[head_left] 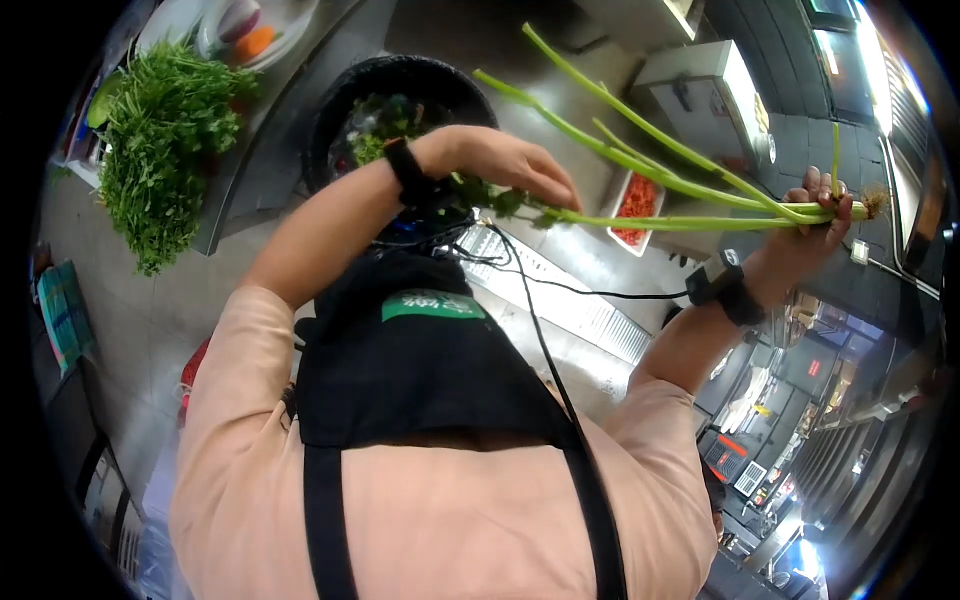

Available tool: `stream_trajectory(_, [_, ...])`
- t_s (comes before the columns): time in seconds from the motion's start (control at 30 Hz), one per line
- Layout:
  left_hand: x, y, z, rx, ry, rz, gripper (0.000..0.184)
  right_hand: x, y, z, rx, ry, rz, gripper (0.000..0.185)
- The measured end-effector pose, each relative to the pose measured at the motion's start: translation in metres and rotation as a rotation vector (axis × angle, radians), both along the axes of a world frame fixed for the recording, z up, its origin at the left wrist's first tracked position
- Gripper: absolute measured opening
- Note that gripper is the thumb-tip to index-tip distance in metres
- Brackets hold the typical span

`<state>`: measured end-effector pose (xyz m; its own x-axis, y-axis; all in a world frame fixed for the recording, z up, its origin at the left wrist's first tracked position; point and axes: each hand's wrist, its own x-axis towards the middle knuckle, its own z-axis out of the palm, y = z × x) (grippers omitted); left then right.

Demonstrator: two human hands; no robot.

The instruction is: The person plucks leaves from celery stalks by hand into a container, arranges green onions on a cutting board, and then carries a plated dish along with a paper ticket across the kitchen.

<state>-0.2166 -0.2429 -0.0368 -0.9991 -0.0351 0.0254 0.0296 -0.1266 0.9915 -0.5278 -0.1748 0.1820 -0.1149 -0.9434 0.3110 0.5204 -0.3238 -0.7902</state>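
Note:
Long green stalks (690, 190) with a rooty end stretch across the upper right. My right hand (820, 215) is closed round them near the roots. One stalk runs left to my left hand (520, 172), whose fingers are pressed together on its leafy end. Dark green leaves (490, 199) hang below my left hand, partly hidden by the wrist and fingers. Behind my left forearm stands a black-lined bin (335, 100) with green scraps inside.
A heap of leafy greens (165, 145) lies at a grey counter's edge (245, 165), beside a bowl (290, 45) with orange and purple pieces. A white tray of chopped red food (635, 210) is beyond the stalks. Black cables (590, 293) cross in front of my apron.

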Motion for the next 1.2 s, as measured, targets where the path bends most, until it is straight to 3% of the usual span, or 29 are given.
stream_trajectory(0.13, [-0.010, 0.001, -0.013, -0.016, 0.051, -0.225, 0.043, 0.001, -0.006, -0.001, 0.006, -0.004, 0.026, 0.021])
stream_trajectory(0.2, [-0.006, 0.005, -0.016, 0.022, 0.061, -0.179, 0.040, 0.003, -0.007, 0.000, 0.008, 0.011, 0.047, 0.021])
stream_trajectory(0.33, [-0.011, 0.010, -0.019, 0.208, -0.008, -0.149, 0.034, 0.003, -0.012, 0.000, -0.018, -0.007, 0.014, 0.020])
stream_trajectory(0.4, [-0.016, 0.013, -0.018, 0.423, 0.072, -0.227, 0.028, 0.002, -0.013, 0.000, -0.045, -0.004, 0.026, 0.020])
stream_trajectory(0.47, [-0.017, 0.014, -0.019, 0.444, 0.116, -0.236, 0.025, -0.002, -0.013, 0.000, -0.038, -0.012, 0.036, 0.021])
stream_trajectory(0.6, [-0.009, 0.011, -0.019, 0.242, 0.060, -0.029, 0.025, -0.012, -0.008, 0.001, 0.023, 0.001, 0.052, 0.023])
stream_trajectory(0.67, [0.001, 0.007, -0.025, -0.083, 0.087, 0.210, 0.021, -0.007, -0.004, 0.003, -0.033, -0.015, -0.021, 0.024])
stream_trajectory(0.73, [0.010, 0.006, -0.045, -0.054, -0.003, 0.441, 0.018, -0.006, -0.005, 0.004, -0.091, -0.030, -0.089, 0.024])
stream_trajectory(0.87, [0.031, -0.022, -0.082, -0.619, -0.277, 0.833, 0.016, -0.015, -0.009, 0.001, 0.001, -0.038, -0.086, 0.022])
stream_trajectory(0.9, [0.038, -0.033, -0.083, -0.834, -0.479, 0.806, 0.015, -0.014, -0.010, -0.001, 0.008, -0.043, -0.103, 0.022])
stream_trajectory(0.93, [0.044, -0.024, -0.088, -1.053, -0.720, 0.941, 0.017, -0.013, -0.010, -0.002, 0.007, -0.043, -0.101, 0.022])
stream_trajectory(1.0, [0.057, -0.035, -0.088, -1.143, -0.614, 0.921, 0.024, -0.010, -0.010, -0.003, 0.021, -0.041, -0.052, 0.022])
stream_trajectory(1.07, [0.058, -0.045, -0.054, -0.901, -0.156, 0.933, 0.022, -0.008, -0.014, -0.004, 0.021, -0.053, -0.059, 0.022])
stream_trajectory(1.13, [0.051, -0.036, -0.024, -0.452, 0.122, 0.630, 0.027, -0.007, -0.017, -0.004, 0.023, -0.065, -0.065, 0.022])
stream_trajectory(1.2, [0.042, -0.023, -0.010, -0.352, 0.142, 0.326, 0.032, -0.005, -0.017, -0.005, 0.040, -0.027, -0.036, 0.022])
